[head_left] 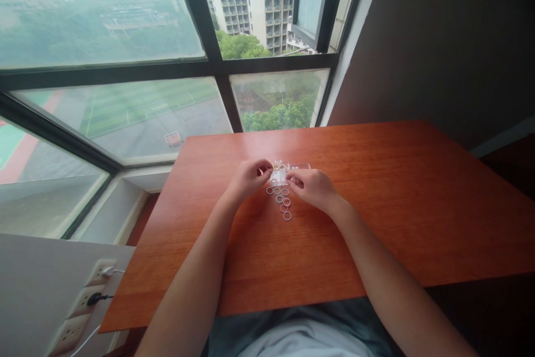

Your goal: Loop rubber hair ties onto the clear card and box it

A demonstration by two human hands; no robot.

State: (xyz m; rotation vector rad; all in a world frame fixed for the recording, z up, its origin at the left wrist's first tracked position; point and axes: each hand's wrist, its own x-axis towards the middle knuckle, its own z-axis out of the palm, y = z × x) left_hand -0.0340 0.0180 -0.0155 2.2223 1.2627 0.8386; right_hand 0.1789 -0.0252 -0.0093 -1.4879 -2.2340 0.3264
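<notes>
Between my hands lies a small clear plastic case (278, 177), with a few rings and yellowish bits showing at its far end. My left hand (251, 176) comes from the left, thumb and fingers pinched together at the case's left edge. On the opposite side my right hand (312, 187) has its fingers curled and closed at the right edge. Whatever either pinch holds is too small to make out. Several thin pale rings (280, 199) trail over the table just nearer to me than the case. A further clear plastic piece (303, 166) lies behind my right hand.
The reddish-brown wooden table (292, 268) has its far edge by a dark-framed window (221, 67). A grey wall (426, 39) rises behind its right part. At lower left, wall sockets (81, 301) hold plugs with cables beside the table's left edge.
</notes>
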